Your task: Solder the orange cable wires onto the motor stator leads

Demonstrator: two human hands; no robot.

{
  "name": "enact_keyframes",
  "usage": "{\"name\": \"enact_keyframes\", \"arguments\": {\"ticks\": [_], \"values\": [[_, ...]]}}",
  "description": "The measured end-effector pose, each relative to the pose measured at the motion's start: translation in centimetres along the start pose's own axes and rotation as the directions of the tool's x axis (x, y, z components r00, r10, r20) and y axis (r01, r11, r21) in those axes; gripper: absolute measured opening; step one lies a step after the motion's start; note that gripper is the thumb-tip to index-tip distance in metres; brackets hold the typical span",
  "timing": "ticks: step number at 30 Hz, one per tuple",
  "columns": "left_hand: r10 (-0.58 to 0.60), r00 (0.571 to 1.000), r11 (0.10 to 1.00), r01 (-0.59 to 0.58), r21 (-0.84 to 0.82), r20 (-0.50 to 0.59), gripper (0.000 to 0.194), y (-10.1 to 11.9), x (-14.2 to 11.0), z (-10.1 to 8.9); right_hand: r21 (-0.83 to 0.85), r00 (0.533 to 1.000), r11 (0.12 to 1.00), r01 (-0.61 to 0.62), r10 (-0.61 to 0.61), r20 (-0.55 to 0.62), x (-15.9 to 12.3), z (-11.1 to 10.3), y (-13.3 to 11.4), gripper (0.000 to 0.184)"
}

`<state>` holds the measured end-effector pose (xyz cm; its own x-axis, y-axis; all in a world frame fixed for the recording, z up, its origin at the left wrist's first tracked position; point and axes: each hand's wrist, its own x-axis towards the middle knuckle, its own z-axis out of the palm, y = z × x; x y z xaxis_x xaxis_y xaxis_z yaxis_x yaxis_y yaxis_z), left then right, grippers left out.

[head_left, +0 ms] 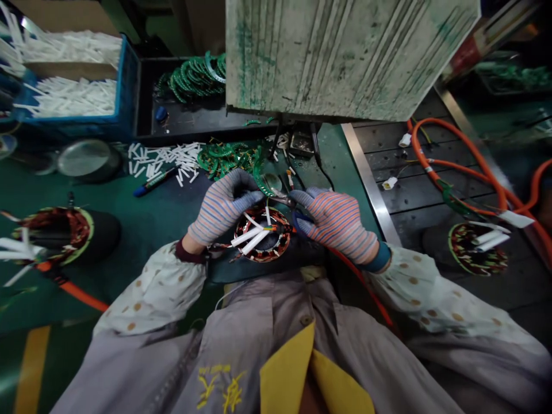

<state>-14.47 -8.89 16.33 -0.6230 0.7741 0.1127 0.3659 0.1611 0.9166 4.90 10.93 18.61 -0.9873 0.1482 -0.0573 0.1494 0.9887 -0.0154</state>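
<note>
We are working over a green workbench (129,230), with a blue crate (125,86) of white sleeves well beyond our fingers. A copper-wound motor stator (259,236) is sitting just below our fingers. Our gloved right hand (334,221) is clenching blue-handled pliers (302,221). Our gloved left hand (224,207) is closing its fingers (252,192) just beside the pliers' tip; we cannot tell whether they are gripping anything.

My left fingers (244,187) and right fingers (304,198) cover part of the wound stator (259,244), and the tip of the small tool (280,198) between them is too small to tell. Beyond my fingers, the stained machine panel (340,52) runs past the top edge; left of them, the blue crate (129,80) runs past the left edge.
</note>
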Motion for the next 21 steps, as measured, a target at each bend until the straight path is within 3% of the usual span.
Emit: {"name": "enact_keyframes", "arguments": {"ticks": [5, 16, 19, 21], "values": [[0.006, 1.0, 1.0, -0.006, 0.012, 0.001, 0.047, 0.0, 0.0, 0.0, -0.011, 0.998, 1.0, -0.022, 0.023, 0.066, 0.8, 0.2, -0.8, 0.053], [0.016, 0.999, 0.999, -0.016, -0.028, -0.028, 0.051, 0.0, -0.3, 0.7, 0.157, 1.0, 0.988, -0.008, 0.012, -0.023, 0.9, 1.1, -1.1, 0.047], [0.02, 0.999, 1.0, -0.02, 0.015, 0.025, 0.046, 0.3, -0.1, 0.1, 0.242, 0.997, 0.97, -0.018, 0.037, -0.073, 0.4, 2.3, 0.2, 0.047], [0.031, 0.999, 0.993, -0.035, 0.111, 0.036, 0.042, 0.3, 0.0, -1.3, 0.241, 0.991, 0.968, -0.075, 0.1, -0.094, -0.3, 2.9, 1.8, 0.047]]}}
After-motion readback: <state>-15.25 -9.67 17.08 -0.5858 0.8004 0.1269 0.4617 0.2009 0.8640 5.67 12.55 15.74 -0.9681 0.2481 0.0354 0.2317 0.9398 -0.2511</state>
